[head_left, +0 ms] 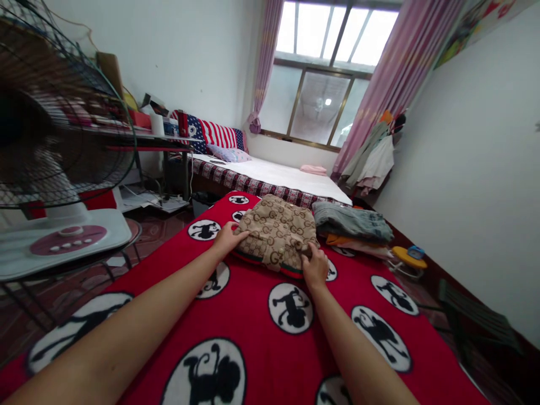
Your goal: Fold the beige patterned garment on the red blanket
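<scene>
A folded tan garment (280, 228) with a brown letter pattern and a red-and-green striped edge lies on the red cloth (261, 326) printed with black animal figures in white circles. My left hand (229, 239) holds its left edge, the thumb on top and the other fingers partly hidden. At the near right corner, my right hand (314, 265) pinches a bit of the fabric between thumb and fingers. Just right of the garment sits a stack of folded clothes, with blue-grey jeans (352, 220) on top and an orange piece (343, 242) beneath.
A large fan (63, 219) stands close on the left, by a cluttered desk (147, 135). Behind the red cloth is a bed (270, 171) with pillows. On the right are a yellow stool (408, 257), a dark folding chair (476, 315) and hanging clothes (373, 160).
</scene>
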### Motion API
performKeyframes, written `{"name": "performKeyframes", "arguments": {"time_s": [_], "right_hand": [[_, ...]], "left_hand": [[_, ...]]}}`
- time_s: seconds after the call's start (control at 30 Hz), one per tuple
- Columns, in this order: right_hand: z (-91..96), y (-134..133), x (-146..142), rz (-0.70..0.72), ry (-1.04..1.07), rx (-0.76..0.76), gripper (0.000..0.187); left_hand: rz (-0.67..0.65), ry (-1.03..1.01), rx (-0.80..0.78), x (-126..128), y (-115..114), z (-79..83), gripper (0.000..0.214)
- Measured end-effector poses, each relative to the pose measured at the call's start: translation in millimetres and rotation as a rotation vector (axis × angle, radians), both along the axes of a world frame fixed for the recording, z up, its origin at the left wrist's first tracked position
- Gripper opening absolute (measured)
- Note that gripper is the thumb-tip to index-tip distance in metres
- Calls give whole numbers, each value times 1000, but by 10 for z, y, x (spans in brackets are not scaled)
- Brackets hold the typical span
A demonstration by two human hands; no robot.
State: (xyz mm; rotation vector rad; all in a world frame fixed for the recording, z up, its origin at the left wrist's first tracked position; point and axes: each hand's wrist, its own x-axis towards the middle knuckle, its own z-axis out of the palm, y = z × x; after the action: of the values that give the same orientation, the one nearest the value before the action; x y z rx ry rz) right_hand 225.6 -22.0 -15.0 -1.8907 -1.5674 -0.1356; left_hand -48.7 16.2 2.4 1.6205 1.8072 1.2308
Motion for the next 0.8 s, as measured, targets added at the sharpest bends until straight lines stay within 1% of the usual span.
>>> {"name": "performKeyframes", "arguments": {"time_s": [0.1, 0.13, 0.17, 0.2, 0.23, 0.3, 0.33, 0.37, 0.4, 0.47, 0.5, 0.53, 0.57, 0.63, 0.67, 0.73, 0.8], "right_hand": [[184, -25, 120, 75, 60, 176, 46], [232, -64, 168, 85, 87, 209, 46], [271, -116, 216, 86, 102, 190, 46], [304, -175, 258, 82, 99, 108, 44], [335, -234, 293, 78, 68, -23, 41], [399, -322, 322, 71, -79, -282, 32], [434, -339, 309, 73, -170, -344, 29], [466, -332, 277, 78, -251, -342, 27], [491, -303, 225, 87, -306, -289, 27], [494, -192, 75, 114, -322, -151, 35], [463, -122, -14, 133, -301, -122, 43], [410, -52, -102, 155, -284, -134, 50], [336, 13, -184, 179, -277, -178, 53], [160, 111, -304, 232, -292, -296, 52], [74, 141, -336, 258, -306, -335, 51], [-56, 173, -348, 300, -327, -348, 51], [-114, 182, -317, 336, -333, -324, 51]], "left_hand": [[-80, -192, 190, -14, -148, 90, 50], [-107, -234, 250, -32, -221, 99, 48], [-131, -244, 287, -59, -295, 87, 42], [-150, -212, 285, -95, -363, 57, 36], [-169, -157, 250, -139, -418, 12, 31], [-207, -24, 107, -234, -468, -85, 35], [-229, 35, 17, -276, -459, -118, 39], [-248, 83, -73, -308, -429, -129, 44], [-258, 121, -147, -326, -381, -115, 47], [-233, 148, -225, -314, -247, -13, 47], [-200, 106, -233, -286, -168, 63, 44], [-166, 27, -229, -248, -86, 144, 40], [-144, -71, -224, -203, -2, 223, 36], [-139, -252, -222, -112, 170, 346, 34], [-153, -306, -228, -70, 257, 382, 36], [-180, -349, -238, 8, 431, 405, 39], [-183, -392, -232, 90, 597, 384, 41]]}}
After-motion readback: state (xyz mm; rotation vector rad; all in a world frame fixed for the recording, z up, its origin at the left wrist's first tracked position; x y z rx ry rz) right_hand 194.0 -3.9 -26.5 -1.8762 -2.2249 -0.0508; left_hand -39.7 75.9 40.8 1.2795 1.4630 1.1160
